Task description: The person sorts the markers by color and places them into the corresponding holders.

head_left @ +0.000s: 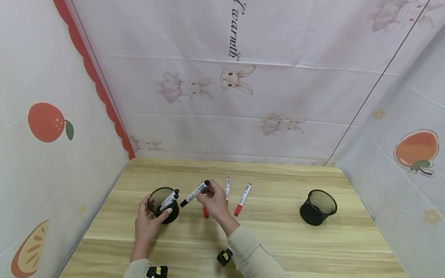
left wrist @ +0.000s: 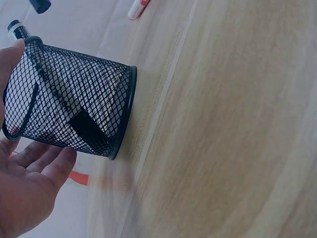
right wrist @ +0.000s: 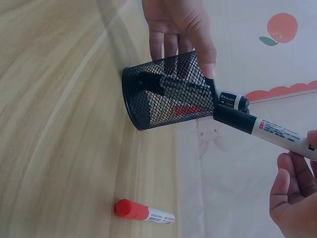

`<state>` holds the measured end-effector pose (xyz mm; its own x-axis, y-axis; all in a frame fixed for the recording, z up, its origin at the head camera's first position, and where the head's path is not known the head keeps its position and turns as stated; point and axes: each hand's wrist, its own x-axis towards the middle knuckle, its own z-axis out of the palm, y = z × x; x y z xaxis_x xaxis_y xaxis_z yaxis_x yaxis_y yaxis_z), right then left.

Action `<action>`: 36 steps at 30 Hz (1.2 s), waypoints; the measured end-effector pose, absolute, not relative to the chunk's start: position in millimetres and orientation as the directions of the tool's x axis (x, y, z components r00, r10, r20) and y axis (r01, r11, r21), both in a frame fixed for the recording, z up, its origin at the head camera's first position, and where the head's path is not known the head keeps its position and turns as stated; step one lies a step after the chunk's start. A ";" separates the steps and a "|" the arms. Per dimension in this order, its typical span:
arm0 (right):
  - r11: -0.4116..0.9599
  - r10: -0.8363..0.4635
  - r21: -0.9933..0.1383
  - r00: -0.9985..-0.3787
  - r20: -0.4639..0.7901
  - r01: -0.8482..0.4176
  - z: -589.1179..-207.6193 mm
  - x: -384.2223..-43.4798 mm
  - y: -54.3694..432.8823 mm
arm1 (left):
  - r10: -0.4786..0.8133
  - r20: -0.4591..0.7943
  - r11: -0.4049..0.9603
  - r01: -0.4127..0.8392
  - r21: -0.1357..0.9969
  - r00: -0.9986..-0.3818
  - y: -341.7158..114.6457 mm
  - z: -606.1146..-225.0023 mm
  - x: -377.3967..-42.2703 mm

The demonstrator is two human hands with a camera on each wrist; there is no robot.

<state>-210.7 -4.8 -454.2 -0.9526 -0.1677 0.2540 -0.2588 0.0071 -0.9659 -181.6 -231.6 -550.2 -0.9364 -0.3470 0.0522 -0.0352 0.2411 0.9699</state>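
My left hand (head_left: 146,226) holds a black mesh pen cup (head_left: 172,217) at the left of the table, thumb on the near side of its rim and fingers round the other side. Black-capped whiteboard markers (head_left: 169,200) lean inside it, their ends poking above the rim. Just right of the cup, my right hand (head_left: 217,202) pinches another black whiteboard marker (head_left: 194,194) by its upper part, slanted with the cap down towards the cup. In the right wrist view, this marker's black cap (right wrist: 235,118) overlaps the cup's rim.
Red-capped markers lie on the wooden table (head_left: 271,239): one (head_left: 243,199) right of my right hand, one (head_left: 227,188) behind it, and one (head_left: 206,211) partly hidden by it. A second black mesh cup (head_left: 313,214) stands at the right. Printed cloth walls surround the table.
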 end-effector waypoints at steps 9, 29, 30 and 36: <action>-0.060 -0.167 -0.956 -0.942 0.292 -0.286 -450.2 -214.4 -8.5 | -0.351 0.047 0.247 -0.044 0.968 -0.935 -232.5 -551.5 -182.3; -0.068 -0.165 -0.970 -0.956 0.242 -0.233 -449.9 -217.2 -12.8 | -0.347 0.052 0.252 -0.039 0.967 -0.936 -231.6 -550.2 -181.1; -0.067 -0.165 -0.971 -0.957 0.239 -0.231 -450.1 -217.1 -13.3 | -0.348 0.049 0.252 -0.043 0.967 -0.936 -231.7 -550.1 -181.1; -0.056 -0.163 -0.966 -0.953 0.257 -0.251 -450.9 -217.3 -16.8 | -0.353 0.034 0.257 -0.062 0.965 -0.935 -232.2 -550.3 -182.3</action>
<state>-217.3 -16.8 -450.9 -0.9526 -0.1630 0.2569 -0.2510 -0.0560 -0.9664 -182.3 -232.2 -550.3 -0.9350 -0.3530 0.0339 -0.0619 0.2565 0.9645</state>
